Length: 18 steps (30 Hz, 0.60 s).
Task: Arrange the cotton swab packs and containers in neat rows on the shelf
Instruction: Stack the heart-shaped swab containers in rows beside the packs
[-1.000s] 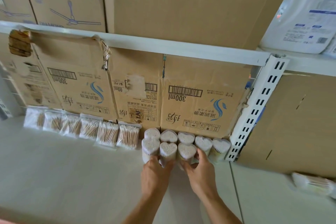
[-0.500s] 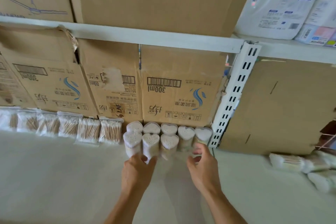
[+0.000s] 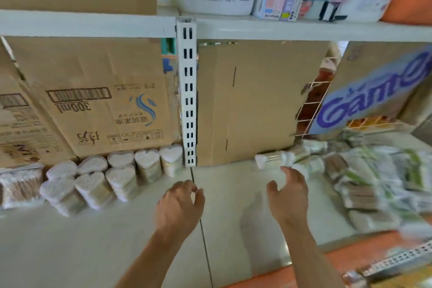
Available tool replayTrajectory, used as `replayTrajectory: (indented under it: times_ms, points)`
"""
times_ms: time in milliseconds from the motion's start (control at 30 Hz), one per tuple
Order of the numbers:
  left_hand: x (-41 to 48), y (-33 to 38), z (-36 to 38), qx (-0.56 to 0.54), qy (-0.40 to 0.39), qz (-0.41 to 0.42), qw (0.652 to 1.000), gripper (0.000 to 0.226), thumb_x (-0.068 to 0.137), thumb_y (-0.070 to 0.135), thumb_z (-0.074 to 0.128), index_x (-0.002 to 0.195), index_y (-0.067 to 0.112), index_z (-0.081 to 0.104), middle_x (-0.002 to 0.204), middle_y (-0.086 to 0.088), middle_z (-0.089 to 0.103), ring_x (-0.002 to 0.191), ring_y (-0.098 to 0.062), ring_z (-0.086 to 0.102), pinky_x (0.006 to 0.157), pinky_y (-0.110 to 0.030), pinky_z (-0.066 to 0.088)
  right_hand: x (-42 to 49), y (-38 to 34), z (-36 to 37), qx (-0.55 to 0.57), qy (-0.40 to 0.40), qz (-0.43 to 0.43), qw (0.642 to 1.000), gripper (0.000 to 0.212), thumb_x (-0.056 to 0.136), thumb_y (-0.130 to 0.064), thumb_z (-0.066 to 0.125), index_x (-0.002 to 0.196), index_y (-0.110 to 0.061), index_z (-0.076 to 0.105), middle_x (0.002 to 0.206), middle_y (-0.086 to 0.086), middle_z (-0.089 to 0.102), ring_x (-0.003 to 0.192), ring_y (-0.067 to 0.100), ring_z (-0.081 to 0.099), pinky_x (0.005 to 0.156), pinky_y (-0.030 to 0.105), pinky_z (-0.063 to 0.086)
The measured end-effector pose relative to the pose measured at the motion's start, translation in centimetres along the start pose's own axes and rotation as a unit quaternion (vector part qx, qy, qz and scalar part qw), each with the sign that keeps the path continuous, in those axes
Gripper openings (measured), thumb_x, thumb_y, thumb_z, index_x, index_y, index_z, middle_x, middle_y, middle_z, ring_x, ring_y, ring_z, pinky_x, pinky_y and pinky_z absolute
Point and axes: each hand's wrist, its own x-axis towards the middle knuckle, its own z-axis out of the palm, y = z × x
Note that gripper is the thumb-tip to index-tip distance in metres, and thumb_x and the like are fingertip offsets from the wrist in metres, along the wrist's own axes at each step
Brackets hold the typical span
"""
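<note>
Several heart-shaped cotton swab containers [image 3: 121,176] stand in two rows at the back left of the white shelf [image 3: 117,241], next to a flat swab pack [image 3: 19,184]. A loose pile of swab packs [image 3: 364,182] lies on the right, with round swab containers [image 3: 271,159] on their sides at its near-left edge. My left hand [image 3: 180,208] hovers over the shelf seam, fingers loosely curled, holding nothing. My right hand [image 3: 288,194] is spread with fingers relaxed, just below the lying containers, holding nothing.
Cardboard boxes [image 3: 102,105] line the back of the shelf. A white slotted upright [image 3: 189,91] divides the two bays. An upper shelf [image 3: 280,29] carries white refill bags and boxes. A wire rack [image 3: 311,110] and a blue-lettered box stand at the right.
Both hands have let go of the heart-shaped containers and moved right, toward the loose pile. The view has swung right with them.
</note>
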Motion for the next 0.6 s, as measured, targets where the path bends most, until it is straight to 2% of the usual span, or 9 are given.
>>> replayTrajectory:
  times_ms: [200,333,467,600]
  points:
    - [2.0,7.3,4.4,0.013,-0.092,0.062,0.994,0.029,0.094,0.040,0.046,0.115,0.024,0.057,0.113,0.005,0.060,0.095,-0.013,0.059,0.077,-0.025,0.045,2.6,5.2,-4.8,-0.018,-0.036,0.071,0.997,0.059,0.089,-0.014,0.059,0.144,-0.012,0.037,0.149,0.009,0.036,0.134,0.027,0.038,0.103,0.035,0.035]
    - [4.3,11.2,6.8,0.023,-0.138,0.089,0.986,0.036,0.094,0.038,0.047,0.125,0.022,0.052,0.122,0.001,0.054,0.108,-0.019,0.056,0.089,-0.032,0.045,4.7,7.5,-6.3,-0.004,-0.058,0.092,0.994,0.064,0.087,-0.013,0.059,0.146,-0.013,0.034,0.148,0.010,0.038,0.133,0.029,0.040,0.103,0.039,0.036]
    - [6.4,14.0,8.3,0.030,-0.145,0.113,0.983,0.038,0.093,0.033,0.047,0.129,0.021,0.048,0.126,-0.002,0.049,0.114,-0.023,0.052,0.091,-0.034,0.044,6.9,8.3,-6.8,0.007,-0.066,0.088,0.994,0.064,0.084,-0.011,0.061,0.144,-0.014,0.038,0.141,0.010,0.046,0.124,0.030,0.048,0.099,0.039,0.041]
    - [7.8,15.1,9.3,0.063,-0.151,0.145,0.976,0.044,0.093,0.031,0.048,0.135,0.021,0.042,0.135,-0.002,0.043,0.119,-0.024,0.047,0.097,-0.038,0.042,9.2,9.0,-5.7,-0.031,-0.090,0.071,0.993,0.058,0.081,-0.033,0.058,0.136,-0.021,0.043,0.137,0.009,0.050,0.121,0.031,0.050,0.095,0.041,0.046]
